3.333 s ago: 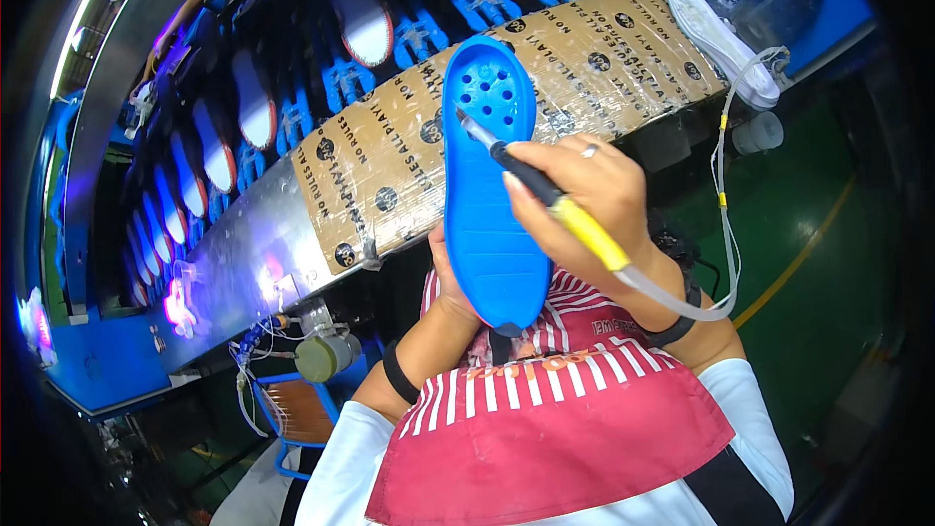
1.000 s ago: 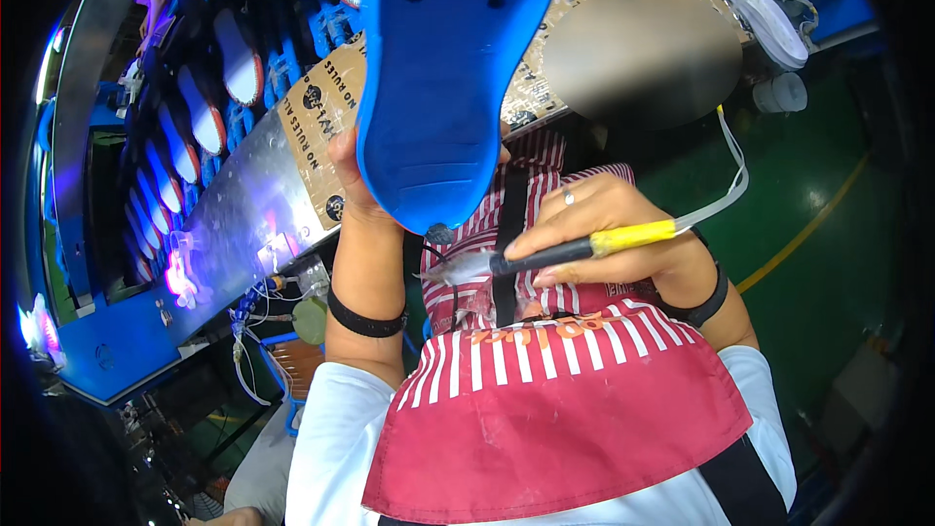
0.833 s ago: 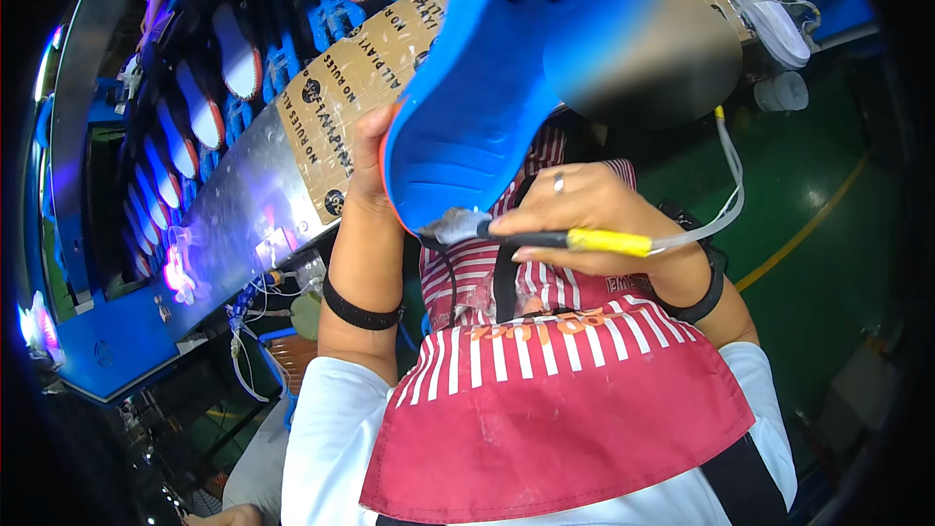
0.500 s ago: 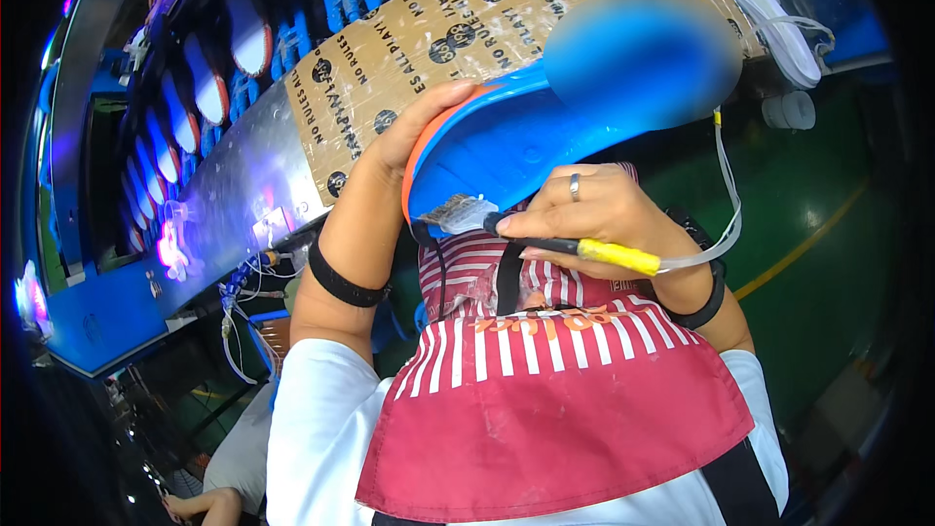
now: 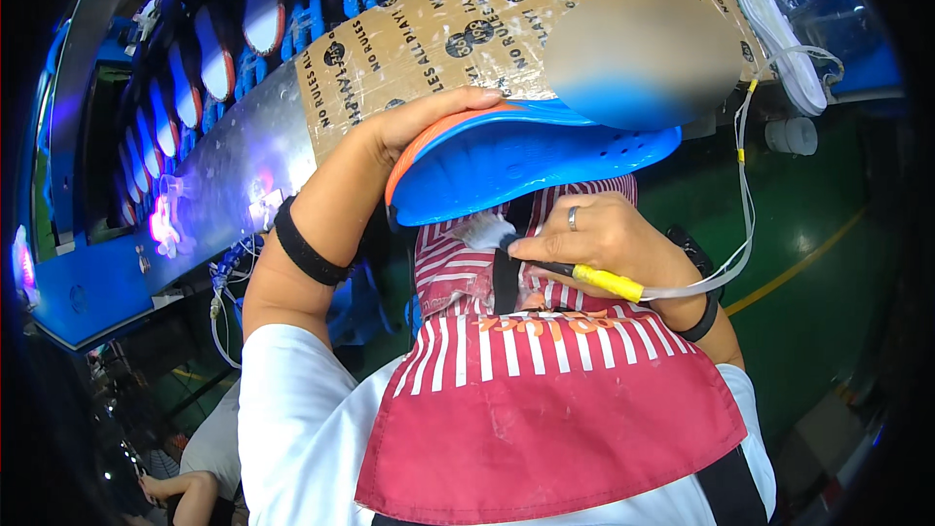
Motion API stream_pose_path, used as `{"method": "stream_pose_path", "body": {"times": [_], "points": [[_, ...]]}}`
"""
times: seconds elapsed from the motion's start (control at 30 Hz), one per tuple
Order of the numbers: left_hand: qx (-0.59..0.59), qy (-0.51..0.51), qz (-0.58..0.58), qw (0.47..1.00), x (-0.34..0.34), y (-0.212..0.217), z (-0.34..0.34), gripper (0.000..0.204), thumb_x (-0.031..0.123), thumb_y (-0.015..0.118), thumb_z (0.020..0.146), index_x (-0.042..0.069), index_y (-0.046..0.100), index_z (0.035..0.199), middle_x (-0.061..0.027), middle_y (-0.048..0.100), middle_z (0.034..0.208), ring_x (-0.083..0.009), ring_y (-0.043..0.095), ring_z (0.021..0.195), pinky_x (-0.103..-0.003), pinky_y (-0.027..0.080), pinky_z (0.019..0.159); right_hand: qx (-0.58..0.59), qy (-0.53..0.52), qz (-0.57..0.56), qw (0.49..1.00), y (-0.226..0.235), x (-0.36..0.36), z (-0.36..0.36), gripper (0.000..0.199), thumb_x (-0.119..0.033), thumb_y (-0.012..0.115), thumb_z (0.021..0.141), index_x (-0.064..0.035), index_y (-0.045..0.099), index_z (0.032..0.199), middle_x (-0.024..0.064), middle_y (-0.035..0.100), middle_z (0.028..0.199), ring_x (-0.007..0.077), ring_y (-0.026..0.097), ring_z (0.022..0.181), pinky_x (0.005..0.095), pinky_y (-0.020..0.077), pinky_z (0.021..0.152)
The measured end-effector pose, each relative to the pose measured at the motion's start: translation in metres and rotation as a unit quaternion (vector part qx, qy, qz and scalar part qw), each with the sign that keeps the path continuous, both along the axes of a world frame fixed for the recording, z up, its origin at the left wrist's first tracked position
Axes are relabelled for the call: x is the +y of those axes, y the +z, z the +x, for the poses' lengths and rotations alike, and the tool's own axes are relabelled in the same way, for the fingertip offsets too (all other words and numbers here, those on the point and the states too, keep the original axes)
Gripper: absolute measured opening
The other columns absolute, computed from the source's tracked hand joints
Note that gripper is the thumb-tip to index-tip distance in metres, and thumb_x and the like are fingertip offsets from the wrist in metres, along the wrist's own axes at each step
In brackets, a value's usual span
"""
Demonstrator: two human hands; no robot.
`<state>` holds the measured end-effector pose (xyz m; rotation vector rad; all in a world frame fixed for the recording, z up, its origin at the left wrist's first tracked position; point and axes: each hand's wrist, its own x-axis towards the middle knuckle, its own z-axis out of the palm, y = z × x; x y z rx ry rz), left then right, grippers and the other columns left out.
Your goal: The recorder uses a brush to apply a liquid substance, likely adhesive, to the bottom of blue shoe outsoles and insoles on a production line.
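Observation:
A blue shoe sole with an orange outer edge is tilted in front of me, its inner side partly facing me. My left hand is closed around its upper left edge. Below the sole, my right hand pinches a glue brush with a black and yellow handle and a clear tube at its end. The whitish, wet-looking bristles point left, just under the sole's lower edge and apart from it. A blurred patch covers the sole's upper right part.
Brown printed cardboard covers the curved metal worktop. Shoe soles stand in a row on the left, beyond it. A white sole lies at the right edge, above a clear cup. Another person's arm shows at lower left.
The brush has come off the sole's inner face and moved slightly down. My left hand has tipped the sole, so less of its inside shows.

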<state>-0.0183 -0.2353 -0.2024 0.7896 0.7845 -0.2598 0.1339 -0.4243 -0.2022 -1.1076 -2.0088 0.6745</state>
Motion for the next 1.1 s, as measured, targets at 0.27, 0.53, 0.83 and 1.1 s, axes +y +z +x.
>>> {"method": "stream_pose_path", "body": {"times": [0.27,0.53,0.83,1.1], "points": [[0.005,0.027,0.03,0.999,0.005,0.01,-0.011,0.052,0.04,0.06,0.078,0.002,0.055,0.114,-0.0158,0.062,0.099,-0.0231,0.063,0.082,-0.036,0.052,0.075,-0.005,-0.071,0.055,0.996,-0.013,-0.002,-0.004,0.027,-0.009,0.066,0.066,-0.0096,0.066,0.093,0.0032,0.058,0.067,0.0173,0.058,0.063,0.0275,0.0467,0.052],[-0.016,0.039,0.031,0.999,0.003,0.019,-0.02,0.053,0.037,0.059,0.079,-0.001,0.053,0.115,-0.0159,0.061,0.103,-0.0229,0.063,0.086,-0.034,0.052,0.077,-0.002,-0.114,0.085,0.99,-0.016,-0.002,-0.004,0.026,-0.009,0.069,0.067,-0.0081,0.065,0.092,0.0024,0.057,0.066,0.0165,0.057,0.062,0.0272,0.0459,0.051],[-0.011,0.064,0.097,0.993,0.001,0.013,-0.029,0.049,0.034,0.053,0.083,-0.001,0.051,0.116,-0.016,0.06,0.105,-0.023,0.061,0.09,-0.035,0.049,0.081,0.041,-0.067,0.063,0.995,-0.025,-0.006,-0.007,0.027,-0.008,0.07,0.066,-0.0085,0.065,0.093,0.0029,0.058,0.068,0.0166,0.057,0.063,0.0263,0.0463,0.051],[-0.015,0.115,0.102,0.988,0.0,0.017,-0.029,0.05,0.039,0.057,0.081,-0.001,0.054,0.113,-0.0151,0.061,0.101,-0.0193,0.062,0.082,-0.03,0.052,0.072,0.004,-0.151,0.108,0.983,-0.029,-0.003,-0.013,0.027,-0.01,0.071,0.065,-0.0088,0.065,0.091,0.0019,0.058,0.068,0.0171,0.056,0.062,0.0264,0.0459,0.05]]}}
